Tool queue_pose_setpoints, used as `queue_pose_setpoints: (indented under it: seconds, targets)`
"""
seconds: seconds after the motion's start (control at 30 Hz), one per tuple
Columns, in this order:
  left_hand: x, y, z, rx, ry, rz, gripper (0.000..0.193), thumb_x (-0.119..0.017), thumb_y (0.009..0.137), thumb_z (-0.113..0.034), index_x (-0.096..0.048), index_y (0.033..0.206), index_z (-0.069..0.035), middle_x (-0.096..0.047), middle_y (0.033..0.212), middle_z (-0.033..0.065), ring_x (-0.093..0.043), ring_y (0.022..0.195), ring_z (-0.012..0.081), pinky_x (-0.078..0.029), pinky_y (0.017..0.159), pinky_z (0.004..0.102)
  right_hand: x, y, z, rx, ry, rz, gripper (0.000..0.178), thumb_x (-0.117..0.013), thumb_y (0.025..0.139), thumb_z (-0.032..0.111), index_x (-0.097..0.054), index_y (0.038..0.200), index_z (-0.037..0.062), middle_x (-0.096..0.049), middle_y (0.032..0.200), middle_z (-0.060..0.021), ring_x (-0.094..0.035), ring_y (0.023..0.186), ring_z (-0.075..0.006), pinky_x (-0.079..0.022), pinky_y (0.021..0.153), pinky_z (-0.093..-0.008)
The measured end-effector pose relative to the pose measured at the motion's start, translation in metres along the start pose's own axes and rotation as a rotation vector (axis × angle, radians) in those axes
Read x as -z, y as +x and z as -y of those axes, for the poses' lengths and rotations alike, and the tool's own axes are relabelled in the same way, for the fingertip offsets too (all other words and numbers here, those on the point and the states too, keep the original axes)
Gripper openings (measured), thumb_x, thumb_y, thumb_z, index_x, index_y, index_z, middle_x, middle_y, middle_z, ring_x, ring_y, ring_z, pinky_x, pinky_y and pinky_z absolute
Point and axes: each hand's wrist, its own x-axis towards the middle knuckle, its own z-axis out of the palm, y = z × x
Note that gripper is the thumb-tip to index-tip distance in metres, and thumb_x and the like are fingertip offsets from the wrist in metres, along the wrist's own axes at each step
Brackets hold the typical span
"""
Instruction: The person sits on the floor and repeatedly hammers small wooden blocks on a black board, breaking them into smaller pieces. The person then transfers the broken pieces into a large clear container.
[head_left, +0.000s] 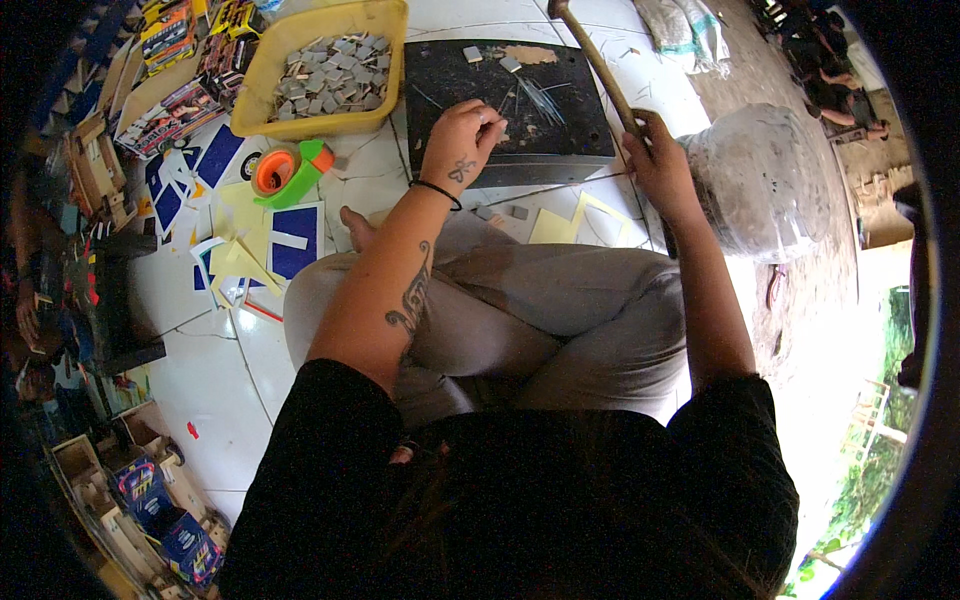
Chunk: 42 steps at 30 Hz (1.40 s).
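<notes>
The floor (210, 405) is white tile with dark joints. On it stand a low black bench (437, 75) and, to its left, a yellow tub (310, 127). Near the tub are a green and orange tape dispenser (302, 182) and blue, white and yellow paper scraps (240, 262). Two small grey squares (510, 64) and loose thin sticks (542, 102) lie on the bench.

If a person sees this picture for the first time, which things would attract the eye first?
Probably the large yellow tray at the upper left of centre, holding many small grey square pieces. Next may come the hammer, slanting at the upper right from the person's right grip, beside the black block. The bright green-and-orange tape dispenser also stands out below the tray, near scattered blue and yellow papers.
</notes>
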Motion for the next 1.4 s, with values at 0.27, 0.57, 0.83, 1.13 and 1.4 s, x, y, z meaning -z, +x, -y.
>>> queue_pose_setpoints:
  seconds: [0.27, 0.57, 0.83, 1.13, 1.4]
  targets:
    - [-0.001, 0.000, -0.007, 0.005, 0.014, -0.010, 0.013, -0.063, 0.081, -0.011, -0.060, 0.074, 0.000, -0.052, 0.067, 0.0111, -0.052, 0.060, 0.0275, -0.044, 0.060, 0.0367, -0.006, -0.116, 0.032, 0.168, -0.243, -0.051, 0.039, -0.053, 0.090, 0.014, -0.047, 0.128, 0.0110, -0.061, 0.096, -0.0196, -0.062, 0.081, -0.0378, -0.051, 0.067, -0.0446]
    - [-0.003, -0.002, -0.007, -0.010, 0.040, -0.025, 0.013, -0.062, 0.081, -0.010, -0.059, 0.073, -0.001, -0.052, 0.067, 0.0107, -0.053, 0.064, 0.0280, -0.044, 0.064, 0.0379, -0.012, -0.123, 0.039, 0.125, -0.253, -0.101, 0.044, -0.053, 0.088, 0.011, -0.044, 0.131, 0.0135, -0.061, 0.098, -0.0183, -0.063, 0.081, -0.0358, -0.051, 0.067, -0.0431]
    - [-0.005, -0.006, -0.005, -0.081, 0.096, -0.075, 0.012, -0.062, 0.082, -0.010, -0.061, 0.074, -0.001, -0.056, 0.071, 0.0100, -0.055, 0.067, 0.0287, -0.045, 0.067, 0.0383, -0.013, -0.126, 0.033, 0.057, -0.147, -0.028, 0.041, -0.053, 0.089, 0.012, -0.047, 0.129, 0.0111, -0.061, 0.101, -0.0207, -0.062, 0.086, -0.0369, -0.050, 0.071, -0.0421]
    - [-0.004, -0.003, -0.006, 0.041, -0.015, -0.029, 0.014, -0.063, 0.081, -0.012, -0.061, 0.073, -0.001, -0.055, 0.068, 0.0090, -0.053, 0.059, 0.0251, -0.045, 0.062, 0.0354, -0.013, -0.125, 0.035, 0.145, -0.165, -0.111, 0.043, -0.053, 0.089, 0.009, -0.046, 0.130, 0.0109, -0.061, 0.100, -0.0180, -0.063, 0.083, -0.0332, -0.050, 0.071, -0.0394]
    - [-0.004, -0.005, -0.005, 0.003, 0.027, -0.041, 0.014, -0.064, 0.080, -0.012, -0.061, 0.073, -0.002, -0.054, 0.066, 0.0091, -0.054, 0.061, 0.0257, -0.045, 0.063, 0.0365, -0.012, -0.126, 0.041, 0.129, -0.229, -0.066, 0.043, -0.053, 0.089, 0.013, -0.044, 0.131, 0.0148, -0.061, 0.098, -0.0170, -0.063, 0.082, -0.0351, -0.050, 0.068, -0.0429]
